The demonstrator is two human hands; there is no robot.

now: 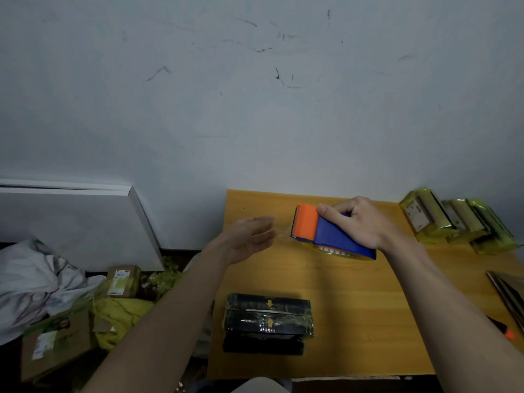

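Grips the tape dispenser [326, 236] in the right hand [357, 222], fingers curled over the blue body, forefinger up on the orange head. Holds it above the table [368, 307], toward the far edge. Stretches a thin strand of clear tape [283, 236] from the orange head toward 9 o'clock, as far as the fingertips of the left hand [249, 239]. Holds that left hand open, fingers straight and blurred, over the table's left edge; cannot tell whether touching the strand or just short of it.

At 6 o'clock from the dispenser, past a broad stretch of bare wood: a black package [268, 316] near the front left corner, well apart from both hands, closed and bound across with clear tape, contents hidden. At 3 o'clock, on the far right corner: yellow-wrapped parcels [442, 219] side by side, sealed. At 4 o'clock, along the right edge: a flat brown stack [507, 290] and, nearer, an orange-tipped marker [507, 333].

Beyond the left edge, at 8 o'clock on the floor: cardboard boxes [122, 280], shut, among yellow wrapping and a white cloth [37, 279]. At 9 o'clock: a white board [71, 222] leaning on the wall [255, 109].
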